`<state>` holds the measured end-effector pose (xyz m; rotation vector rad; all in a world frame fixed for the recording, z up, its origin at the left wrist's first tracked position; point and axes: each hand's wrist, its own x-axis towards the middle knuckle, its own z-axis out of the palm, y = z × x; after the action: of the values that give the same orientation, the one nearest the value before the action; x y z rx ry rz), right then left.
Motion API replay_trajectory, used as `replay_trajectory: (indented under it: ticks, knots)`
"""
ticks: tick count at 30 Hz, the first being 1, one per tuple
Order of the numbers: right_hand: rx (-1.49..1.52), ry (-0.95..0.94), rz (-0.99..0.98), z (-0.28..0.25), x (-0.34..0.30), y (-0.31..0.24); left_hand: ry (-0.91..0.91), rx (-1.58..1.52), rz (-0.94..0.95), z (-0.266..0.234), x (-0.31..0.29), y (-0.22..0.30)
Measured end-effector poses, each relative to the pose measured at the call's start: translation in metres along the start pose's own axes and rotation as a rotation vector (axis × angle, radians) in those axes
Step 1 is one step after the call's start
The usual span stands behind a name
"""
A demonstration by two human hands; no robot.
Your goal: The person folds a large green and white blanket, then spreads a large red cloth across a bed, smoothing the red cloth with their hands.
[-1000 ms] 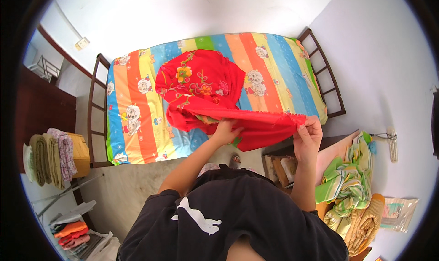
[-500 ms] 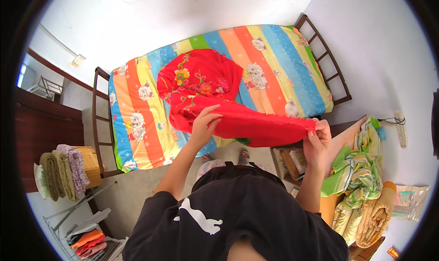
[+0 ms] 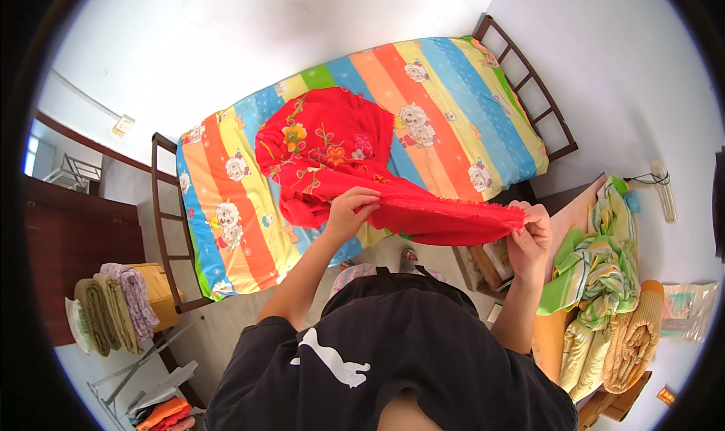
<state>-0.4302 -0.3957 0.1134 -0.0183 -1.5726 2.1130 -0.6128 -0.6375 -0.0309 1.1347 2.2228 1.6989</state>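
A red flowered cloth [image 3: 325, 136] lies bunched on the bed's striped sheet [image 3: 453, 129], left of its middle, with one frayed edge drawn out taut over the near side. The person's left hand [image 3: 350, 213] pinches that edge partway along, and the right hand [image 3: 532, 238] grips its end corner between thumb and fingers. The stretched part hides some of the bed's near side. Beneath the right hand, a low dark-framed piece of furniture [image 3: 491, 268] crowds the floor beside the bed; beyond it sits a heap of green-striped fabric [image 3: 600, 268] and a tan rolled quilt [image 3: 634, 340]. Brown metal rails [image 3: 529, 87] close off both bed ends. Farther left, folded blankets [image 3: 109, 310] sit next to a yellowish wooden box [image 3: 160, 299], above a metal rack [image 3: 140, 363].
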Motion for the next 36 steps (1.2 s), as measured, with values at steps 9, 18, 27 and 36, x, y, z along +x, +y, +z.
replay_trajectory:
  ticks: [9, 18, 27, 36]
  knots:
    - [0.028, 0.015, -0.025, -0.004, -0.004, -0.003, 0.155, -0.025, 0.058, 0.022, -0.012, 0.01]
    - [0.049, -0.008, -0.017, 0.001, -0.01, -0.008, 0.05, 0.169, 0.23, 0.023, -0.006, 0.008]
    - [-0.057, 0.151, 0.004, -0.038, -0.014, 0.011, -0.028, -0.074, -0.142, -0.013, 0.0, 0.027]
    - [-0.054, 0.159, -0.064, -0.035, 0.003, 0.02, -0.125, -0.25, -0.126, -0.12, 0.034, 0.132]
